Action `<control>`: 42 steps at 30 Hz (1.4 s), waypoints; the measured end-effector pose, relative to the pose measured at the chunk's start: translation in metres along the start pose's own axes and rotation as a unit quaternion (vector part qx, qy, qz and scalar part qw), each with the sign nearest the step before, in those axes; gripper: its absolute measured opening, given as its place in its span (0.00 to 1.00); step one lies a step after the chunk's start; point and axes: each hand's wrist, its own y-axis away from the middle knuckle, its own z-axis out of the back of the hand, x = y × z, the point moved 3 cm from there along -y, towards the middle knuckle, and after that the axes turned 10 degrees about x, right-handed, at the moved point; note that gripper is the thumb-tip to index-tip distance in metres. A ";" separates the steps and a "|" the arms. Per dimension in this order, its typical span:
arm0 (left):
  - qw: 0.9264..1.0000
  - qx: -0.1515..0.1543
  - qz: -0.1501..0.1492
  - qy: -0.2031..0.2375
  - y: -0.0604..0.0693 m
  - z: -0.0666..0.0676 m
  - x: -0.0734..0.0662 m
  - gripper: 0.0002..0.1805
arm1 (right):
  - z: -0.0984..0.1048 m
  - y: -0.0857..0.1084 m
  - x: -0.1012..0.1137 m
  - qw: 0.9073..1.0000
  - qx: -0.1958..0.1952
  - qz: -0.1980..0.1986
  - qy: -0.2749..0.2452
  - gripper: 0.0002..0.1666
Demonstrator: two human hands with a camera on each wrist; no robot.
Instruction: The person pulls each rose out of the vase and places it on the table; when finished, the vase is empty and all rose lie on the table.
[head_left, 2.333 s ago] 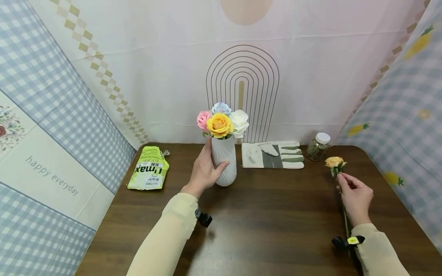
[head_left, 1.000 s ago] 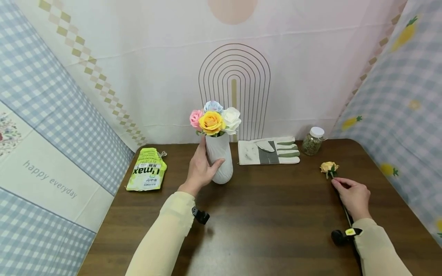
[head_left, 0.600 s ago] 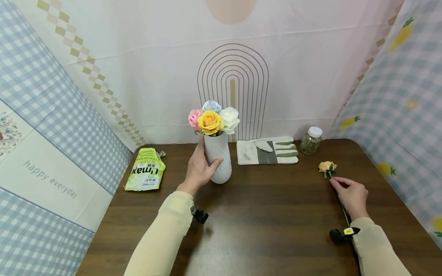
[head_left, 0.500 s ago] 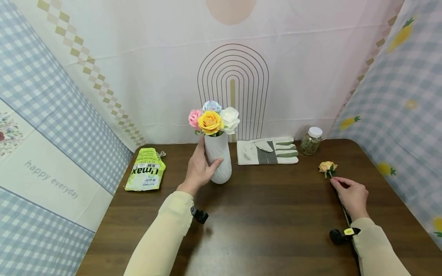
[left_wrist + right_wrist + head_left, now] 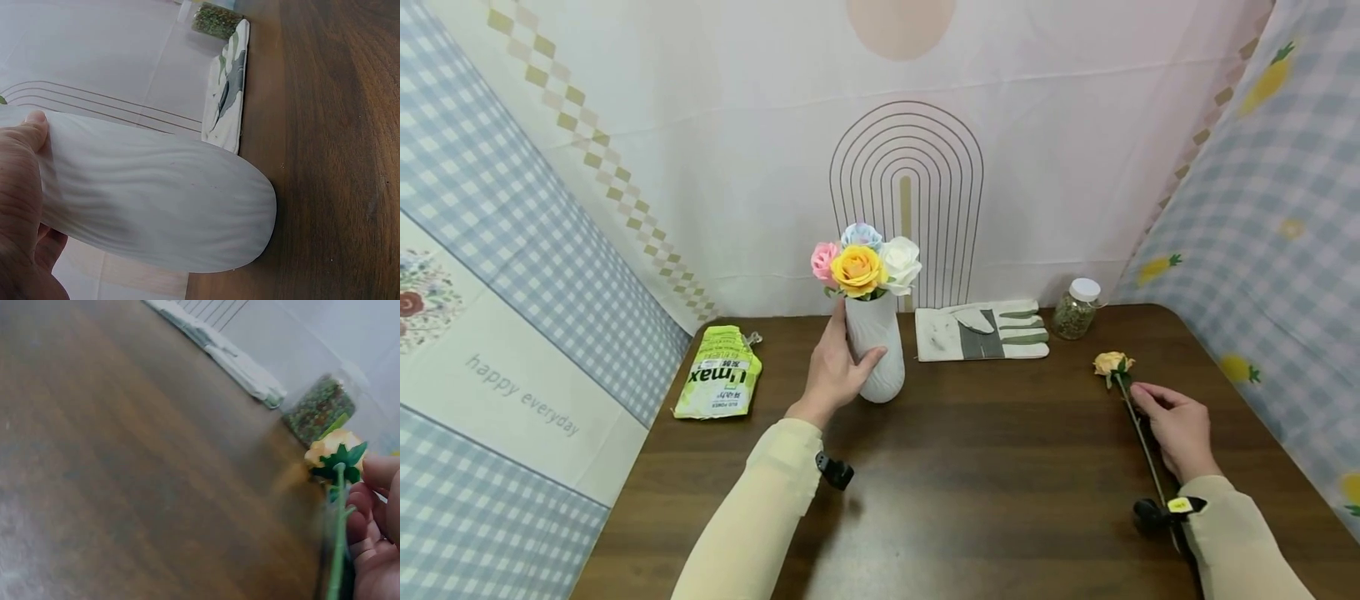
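Note:
My left hand [image 5: 838, 367] grips a white ribbed vase [image 5: 880, 354] from its left side, the thumb across the front. The vase stands on the table and holds a yellow rose [image 5: 858, 270], a white rose [image 5: 901, 263] and pink and blue blooms. In the left wrist view the vase wall [image 5: 162, 194] fills the middle. A pale orange rose [image 5: 1112, 364] with a long green stem [image 5: 1142, 437] lies on the table at the right. Just right of its stem is my right hand [image 5: 1180, 425], fingers loosely bent and nothing pinched between them. In the right wrist view the stem [image 5: 339, 537] runs past the fingers.
Behind the vase's right side lies a white and grey work glove [image 5: 981, 332]. A white-lidded jar [image 5: 1077, 308] of green bits stands beyond the rose. At the far left is a green and white packet [image 5: 718, 375]. Hanging cloth [image 5: 760, 167] borders the dark wooden table [image 5: 985, 492].
My right hand has let go of the orange rose's stem and shifted right, leaving the flower lying on the table. My left hand still holds the vase in the same spot.

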 end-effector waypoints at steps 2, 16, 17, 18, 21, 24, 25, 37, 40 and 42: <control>1.000 0.001 0.001 0.003 0.001 -0.001 0.000 0.55 | 0.003 0.002 0.005 1.000 0.010 0.012 -0.019 0.21; 1.000 0.005 -0.004 0.000 0.002 -0.005 -0.001 0.54 | -0.029 0.018 0.098 0.989 0.035 0.144 0.025 0.22; 1.000 0.006 -0.003 -0.001 0.002 -0.006 -0.001 0.54 | -0.036 0.019 0.106 0.986 0.040 0.158 0.021 0.21; 1.000 0.008 -0.002 0.000 0.002 -0.006 -0.001 0.54 | -0.043 0.022 0.115 0.984 0.048 0.171 0.015 0.21; 1.000 0.010 0.001 0.002 0.002 -0.006 -0.001 0.54 | -0.067 0.033 0.146 0.976 0.078 0.205 -0.002 0.18; 1.000 0.010 0.003 0.001 0.002 -0.006 -0.001 0.54 | -0.095 0.049 0.180 0.964 0.119 0.239 0.001 0.15; 1.000 0.008 0.003 0.001 0.002 -0.006 -0.001 0.54 | -0.104 0.055 0.191 0.959 0.131 0.252 0.005 0.14; 1.000 -0.005 -0.010 -0.001 -0.001 -0.002 -0.001 0.55 | -0.191 0.102 0.277 0.904 0.240 0.353 -0.001 0.09; 1.000 -0.007 -0.012 -0.001 -0.001 -0.002 0.000 0.55 | -0.205 0.107 0.292 0.897 0.252 0.364 -0.011 0.10; 1.000 -0.012 -0.016 -0.005 -0.001 -0.001 0.000 0.55 | -0.214 0.108 0.299 0.893 0.252 0.372 -0.019 0.10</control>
